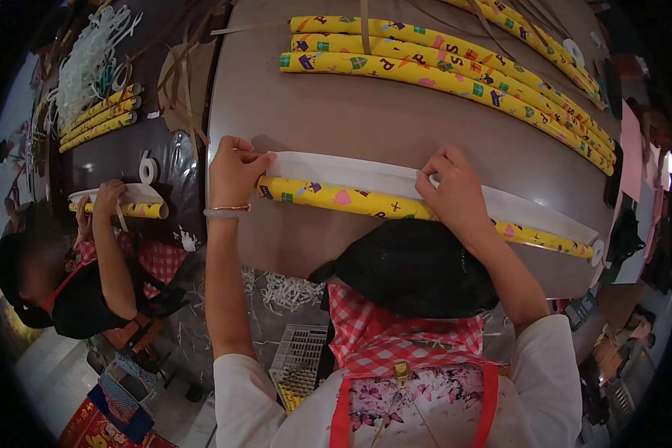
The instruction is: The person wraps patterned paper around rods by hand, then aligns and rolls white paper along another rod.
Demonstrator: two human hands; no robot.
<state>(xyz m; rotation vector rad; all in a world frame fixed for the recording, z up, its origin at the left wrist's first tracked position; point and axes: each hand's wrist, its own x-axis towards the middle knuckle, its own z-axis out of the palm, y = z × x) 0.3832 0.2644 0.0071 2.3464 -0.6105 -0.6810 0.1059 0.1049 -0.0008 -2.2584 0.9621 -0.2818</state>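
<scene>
On the brown table lies a long yellow patterned roll [343,198], with a white strip [343,165] along its far edge. At the roll's left end, my left hand [240,168] pinches the strip's corner between thumb and fingers. My right hand [449,187] is closed over the strip, right of the roll's middle, with thumb and index finger together; the wrist passes over the roll. A small white tape ring [597,252] sits by the roll's right end.
Several yellow rolls [425,71] lie across the table's far side. Brown strips [364,26] cross them. At the left, a co-worker [97,276] handles another yellow roll beside a tape roll [148,169]. White scraps [287,291] lie below the table edge, near a crate [299,351].
</scene>
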